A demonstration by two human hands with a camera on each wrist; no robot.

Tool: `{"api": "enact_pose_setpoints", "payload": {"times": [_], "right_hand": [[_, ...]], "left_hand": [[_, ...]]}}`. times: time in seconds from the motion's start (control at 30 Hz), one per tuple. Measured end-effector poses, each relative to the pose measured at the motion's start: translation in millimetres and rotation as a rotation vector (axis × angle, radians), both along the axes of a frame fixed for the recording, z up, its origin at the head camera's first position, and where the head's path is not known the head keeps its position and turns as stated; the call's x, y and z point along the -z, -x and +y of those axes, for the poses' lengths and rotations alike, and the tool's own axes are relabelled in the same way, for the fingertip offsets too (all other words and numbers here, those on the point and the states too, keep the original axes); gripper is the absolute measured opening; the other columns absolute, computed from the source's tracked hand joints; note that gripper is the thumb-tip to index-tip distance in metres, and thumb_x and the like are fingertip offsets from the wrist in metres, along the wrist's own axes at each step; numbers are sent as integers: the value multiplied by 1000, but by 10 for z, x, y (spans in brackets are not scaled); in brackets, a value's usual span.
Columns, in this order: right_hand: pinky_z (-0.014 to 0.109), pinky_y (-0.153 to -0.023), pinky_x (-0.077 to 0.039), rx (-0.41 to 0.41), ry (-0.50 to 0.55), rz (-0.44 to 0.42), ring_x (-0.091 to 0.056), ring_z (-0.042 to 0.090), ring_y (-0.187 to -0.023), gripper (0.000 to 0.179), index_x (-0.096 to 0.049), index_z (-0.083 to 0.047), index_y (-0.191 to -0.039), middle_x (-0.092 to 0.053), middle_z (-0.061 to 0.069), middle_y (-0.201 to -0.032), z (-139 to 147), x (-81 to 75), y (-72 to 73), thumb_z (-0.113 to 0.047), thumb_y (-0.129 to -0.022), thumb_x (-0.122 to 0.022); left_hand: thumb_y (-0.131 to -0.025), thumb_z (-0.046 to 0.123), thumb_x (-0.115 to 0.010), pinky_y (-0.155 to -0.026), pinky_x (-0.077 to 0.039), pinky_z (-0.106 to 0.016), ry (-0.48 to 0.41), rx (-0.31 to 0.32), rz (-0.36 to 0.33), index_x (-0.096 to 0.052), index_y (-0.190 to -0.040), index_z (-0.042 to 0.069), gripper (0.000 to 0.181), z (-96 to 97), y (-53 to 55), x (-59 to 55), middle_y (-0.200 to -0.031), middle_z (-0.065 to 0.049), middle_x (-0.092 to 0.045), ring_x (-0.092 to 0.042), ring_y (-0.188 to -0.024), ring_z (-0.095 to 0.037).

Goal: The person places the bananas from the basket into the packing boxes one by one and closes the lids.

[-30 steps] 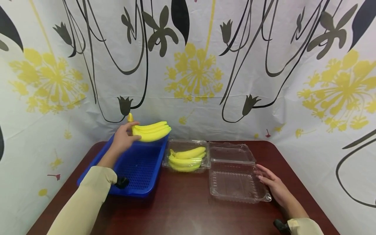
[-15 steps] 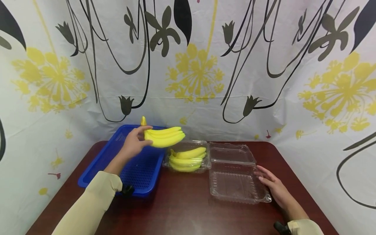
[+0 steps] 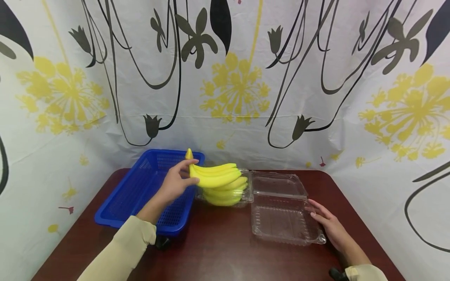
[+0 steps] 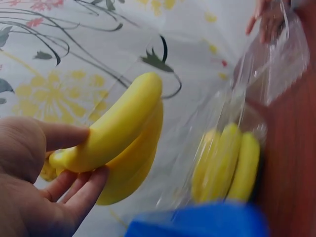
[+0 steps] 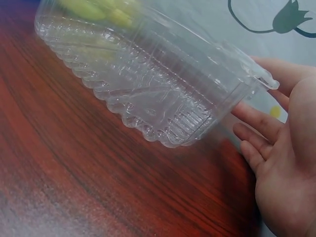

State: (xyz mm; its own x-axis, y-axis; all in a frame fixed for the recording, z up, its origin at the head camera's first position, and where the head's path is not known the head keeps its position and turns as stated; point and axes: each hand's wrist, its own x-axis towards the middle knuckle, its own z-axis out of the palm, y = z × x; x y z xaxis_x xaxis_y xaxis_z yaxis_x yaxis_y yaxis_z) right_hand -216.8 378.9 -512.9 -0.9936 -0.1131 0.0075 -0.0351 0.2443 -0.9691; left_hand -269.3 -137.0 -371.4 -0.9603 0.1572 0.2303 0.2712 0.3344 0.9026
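L hand (image 3: 175, 181) had its grip closed partway: thumb on one side, fingers on the other, pinching the held bunch (image 3: 216, 177) (yellow bananas) nr stem end. Held bunch was up off the tabletop (image 3: 225, 242), stem nr the R rim of the blue basket (image 3: 135, 201), tips pointing away from basket. In head view it overlapped the filled clear container (image 3: 250, 191), just R of basket, w/ another banana bunch (image 3: 221, 200) inside. Farther R of basket, past the filled one: open clear container (image 3: 281, 224), hinged lid (image 3: 277, 183) laid back. R hand (image 3: 332, 226), farthest R of basket, had a loose grip, fingers approx straight, at the outer edge of open container; nothing clasped; couldn't tell how firmly it pressed. Patterned backdrop (image 3: 232, 35) hung behind basket. Light sleeves (image 3: 117, 249) on both arms.
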Motion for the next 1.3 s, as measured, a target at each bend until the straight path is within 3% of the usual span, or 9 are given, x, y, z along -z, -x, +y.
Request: {"api": "enact_pose_setpoints", "payload": {"times": [0.2,0.3,0.43,0.53,0.67,0.87,1.07,1.3], "right_hand": [[16,-87,-41,7,-14,2,-48,-5,-115,58,-24,-7,-154,-43,24,-143,-9,4,-21,-26,-104,-48],[16,-87,-41,5,-22,7,-47,-6,-116,59,-24,-7,-154,-42,26,-144,-15,-3,-23,-26,-104,-48],[17,-87,-41,-3,-31,10,-46,-7,-115,59,-24,-8,-154,-40,27,-144,-24,-7,-15,-28,-104,-48],[17,-87,-42,-7,-37,11,-46,-7,-115,59,-24,-8,-154,-40,27,-144,-29,-5,-10,-28,-104,-48],[17,-87,-42,-7,-41,16,-46,-8,-115,59,-24,-8,-154,-41,27,-144,-35,-6,-11,-28,-104,-48],[17,-86,-42,3,-59,13,-46,-9,-114,59,-24,-9,-154,-41,25,-144,-23,-5,-17,-29,-104,-48],[17,-85,-43,8,-56,6,-46,-7,-114,59,-26,-11,-154,-45,20,-143,-18,9,-12,-30,-103,-49],[19,-86,-44,27,-61,4,-46,-5,-115,60,-25,-11,-154,-41,25,-145,-34,-12,-29,-31,-103,-49]], "left_hand": [[-81,1,-75,-79,-53,-45,-125,-28,-95,-60,-131,18,55,213,-97,116,-108,-16,-54,-60,-91,-28],[-79,1,-77,-75,-53,-41,-152,-34,-119,-62,-129,19,55,321,-134,171,-107,-15,-54,-59,-89,-27],[-78,0,-78,-71,-53,-34,-197,-5,-133,-62,-130,14,56,479,-184,234,-107,-15,-56,-60,-87,-25],[-77,0,-78,-74,-55,-38,-224,26,-151,-61,-130,12,57,598,-211,290,-107,-16,-57,-61,-86,-24],[-77,1,-79,-76,-55,-44,-221,63,-171,-63,-129,16,56,740,-237,357,-108,-17,-54,-60,-87,-26],[-78,5,-79,-75,-55,-42,-223,105,-206,-63,-128,21,55,907,-281,391,-111,-17,-51,-59,-87,-26],[-77,2,-79,-72,-55,-34,-256,136,-207,-62,-130,14,57,1029,-278,457,-108,-18,-53,-60,-83,-22],[-76,-2,-78,-73,-56,-36,-340,177,-246,-63,-128,10,55,1191,-281,535,-101,-17,-52,-59,-79,-21]]}}
